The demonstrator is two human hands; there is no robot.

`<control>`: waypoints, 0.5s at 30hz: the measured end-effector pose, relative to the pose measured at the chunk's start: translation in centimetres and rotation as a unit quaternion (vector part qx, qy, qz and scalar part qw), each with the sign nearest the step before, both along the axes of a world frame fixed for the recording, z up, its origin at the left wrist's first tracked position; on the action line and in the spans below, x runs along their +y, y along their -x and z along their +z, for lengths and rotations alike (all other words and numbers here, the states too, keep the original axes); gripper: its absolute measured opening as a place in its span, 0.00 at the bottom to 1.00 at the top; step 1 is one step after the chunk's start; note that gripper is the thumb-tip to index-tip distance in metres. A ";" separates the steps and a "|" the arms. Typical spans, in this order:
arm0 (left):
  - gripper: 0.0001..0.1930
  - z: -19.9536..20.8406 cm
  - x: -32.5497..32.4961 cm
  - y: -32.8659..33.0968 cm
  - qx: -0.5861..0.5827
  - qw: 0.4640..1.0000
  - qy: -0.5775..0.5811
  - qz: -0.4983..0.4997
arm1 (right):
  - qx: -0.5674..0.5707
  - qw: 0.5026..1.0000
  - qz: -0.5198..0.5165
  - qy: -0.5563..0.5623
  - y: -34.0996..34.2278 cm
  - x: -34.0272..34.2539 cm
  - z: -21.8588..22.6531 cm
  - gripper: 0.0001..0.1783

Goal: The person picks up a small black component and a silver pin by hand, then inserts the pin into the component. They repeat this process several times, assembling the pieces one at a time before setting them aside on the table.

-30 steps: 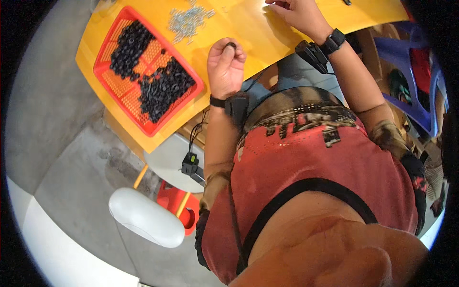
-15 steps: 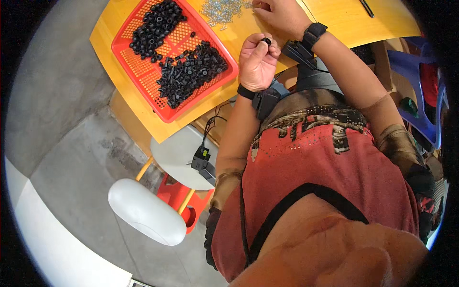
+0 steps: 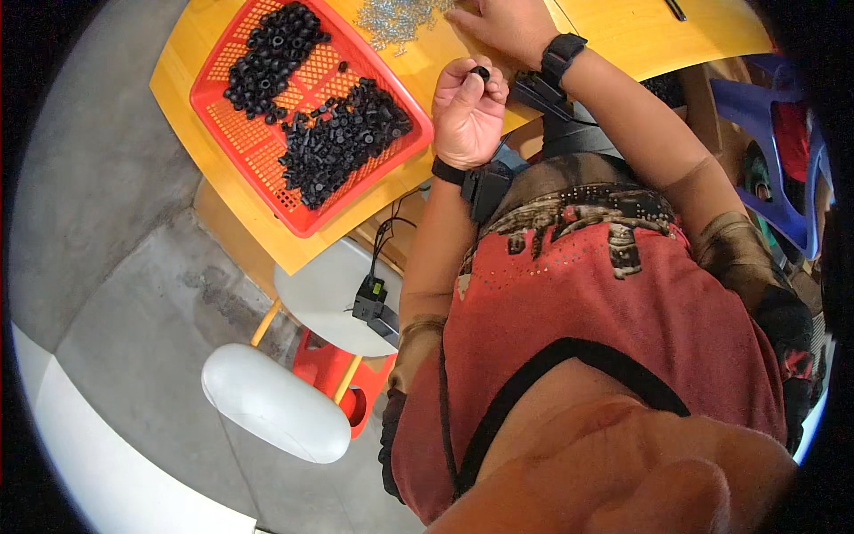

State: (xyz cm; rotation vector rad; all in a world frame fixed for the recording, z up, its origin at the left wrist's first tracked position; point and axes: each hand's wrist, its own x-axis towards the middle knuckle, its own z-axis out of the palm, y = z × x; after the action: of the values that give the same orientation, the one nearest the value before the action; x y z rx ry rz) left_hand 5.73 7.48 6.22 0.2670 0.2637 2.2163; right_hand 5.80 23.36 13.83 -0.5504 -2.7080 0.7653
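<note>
Beside one basket [image 3: 423,133]: left hand [image 3: 468,114] pinches one black part [image 3: 481,73]; right hand [image 3: 511,30]: grip unclear.

My left hand [image 3: 471,129] is just right of the red basket [image 3: 421,133], palm up, thumb pressed toward curled fingers [image 3: 496,89]. My right hand [image 3: 511,28], palm down, is farther right of that basket.

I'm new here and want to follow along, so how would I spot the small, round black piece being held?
On the yellow tabletop sits a red plastic basket holding heaps of small black parts. Just right of it, the person's left hand, palm turned up, pinches the small, round black piece. Unlike the heaped parts, this one is held singly in a hand.
</note>
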 end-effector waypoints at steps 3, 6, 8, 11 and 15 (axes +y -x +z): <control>0.10 0.1 0.1 -0.2 -0.005 1.000 0.008 -0.006 | 0.007 1.000 -0.013 -0.008 -0.1 0.6 -1.1 0.13; 0.10 0.1 -0.2 0.0 -0.002 1.000 0.011 -0.009 | 0.033 0.999 0.002 -0.008 -0.2 0.9 -1.7 0.12; 0.10 0.2 -0.3 0.1 0.003 1.000 0.019 0.003 | 0.030 1.000 0.000 -0.010 -0.2 1.0 -1.9 0.13; 0.10 0.0 -0.3 0.4 -0.003 1.000 0.009 -0.002 | 0.027 1.000 0.002 0.014 -0.5 1.3 -1.8 0.13; 0.10 -0.1 -0.3 0.4 -0.006 1.000 0.010 -0.002 | 0.036 0.999 0.009 0.017 0.0 0.9 -1.2 0.14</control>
State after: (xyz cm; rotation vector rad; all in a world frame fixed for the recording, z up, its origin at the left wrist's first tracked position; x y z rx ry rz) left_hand 5.28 7.19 6.10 0.2433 0.2782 2.2104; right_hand 5.81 24.23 12.59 -0.4973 -2.6418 0.8222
